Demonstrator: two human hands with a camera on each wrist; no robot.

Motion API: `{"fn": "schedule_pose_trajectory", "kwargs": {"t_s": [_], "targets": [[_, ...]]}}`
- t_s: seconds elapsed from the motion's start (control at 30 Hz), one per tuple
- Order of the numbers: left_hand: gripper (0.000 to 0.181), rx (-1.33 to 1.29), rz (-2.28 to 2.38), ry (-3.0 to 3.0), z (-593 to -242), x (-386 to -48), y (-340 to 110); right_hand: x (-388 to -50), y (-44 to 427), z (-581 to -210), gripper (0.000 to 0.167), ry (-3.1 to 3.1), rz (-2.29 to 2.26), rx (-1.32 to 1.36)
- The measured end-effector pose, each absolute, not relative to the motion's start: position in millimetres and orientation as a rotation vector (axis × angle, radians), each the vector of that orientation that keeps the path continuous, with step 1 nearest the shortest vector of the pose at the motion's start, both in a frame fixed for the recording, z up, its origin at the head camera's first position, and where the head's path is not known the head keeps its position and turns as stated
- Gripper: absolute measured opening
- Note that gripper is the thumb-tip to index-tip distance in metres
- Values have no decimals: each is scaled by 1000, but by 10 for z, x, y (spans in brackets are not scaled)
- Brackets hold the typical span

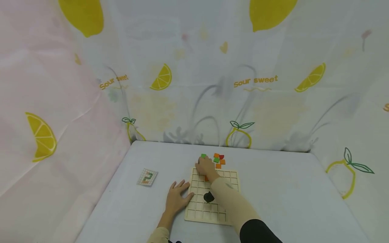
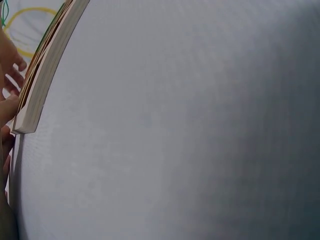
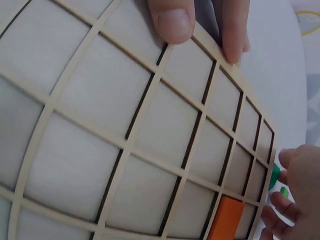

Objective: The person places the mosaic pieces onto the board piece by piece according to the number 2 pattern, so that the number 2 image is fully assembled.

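A pale wooden grid board (image 1: 199,205) lies on the white table. My left hand (image 1: 177,198) rests at its left edge, fingers spread and thumb over the rim. In the right wrist view, the left thumb (image 3: 175,22) lies on the frame. An orange tile (image 3: 226,218) sits in one of the cells. Past the board's far edge, my right hand (image 1: 206,166) is beside the loose tiles. Its fingertips pinch a small green tile (image 3: 274,176), partly hidden by the fingers. The left wrist view has the board's side (image 2: 52,65) at its left.
Several loose orange, green and red tiles (image 1: 223,162) lie just beyond the board. A small card (image 1: 147,177) with a grid and a coloured pattern is at the left. A lemon-print cloth (image 1: 194,111) hangs behind the table (image 1: 282,192).
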State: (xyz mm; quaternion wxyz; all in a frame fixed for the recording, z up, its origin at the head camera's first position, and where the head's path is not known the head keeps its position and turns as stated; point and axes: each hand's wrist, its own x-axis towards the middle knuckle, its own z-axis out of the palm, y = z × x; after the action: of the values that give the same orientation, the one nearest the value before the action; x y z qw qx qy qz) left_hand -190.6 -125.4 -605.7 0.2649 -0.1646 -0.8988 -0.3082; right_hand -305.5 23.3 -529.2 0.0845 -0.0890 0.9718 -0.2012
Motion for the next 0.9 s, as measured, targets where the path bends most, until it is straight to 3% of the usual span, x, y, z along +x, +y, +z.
{"fn": "schedule_pose_trajectory", "kwargs": {"t_s": [0.23,0.3,0.43,0.57,0.7,0.9], "targets": [[42,-437,-839,-2450,-6051,-1885,-1232,-3036,153,-5277,13,2886,-722,16],[42,-427,-841,-2459,-6039,-1880,-1233,-3026,157,-5256,17,2865,-788,45],[42,-417,-834,-2459,-6023,-1881,-1248,-3039,158,-5269,32,2866,-822,7],[43,-422,-835,-2457,-6028,-1881,-1247,-3045,179,-5331,15,2881,-885,-41],[42,-425,-816,-2451,-6034,-1886,-1249,-3032,222,-5404,22,2875,-1083,-99],[41,-402,-824,-2457,-6026,-1888,-1250,-2942,450,-5455,20,2740,-1692,-166]]}}
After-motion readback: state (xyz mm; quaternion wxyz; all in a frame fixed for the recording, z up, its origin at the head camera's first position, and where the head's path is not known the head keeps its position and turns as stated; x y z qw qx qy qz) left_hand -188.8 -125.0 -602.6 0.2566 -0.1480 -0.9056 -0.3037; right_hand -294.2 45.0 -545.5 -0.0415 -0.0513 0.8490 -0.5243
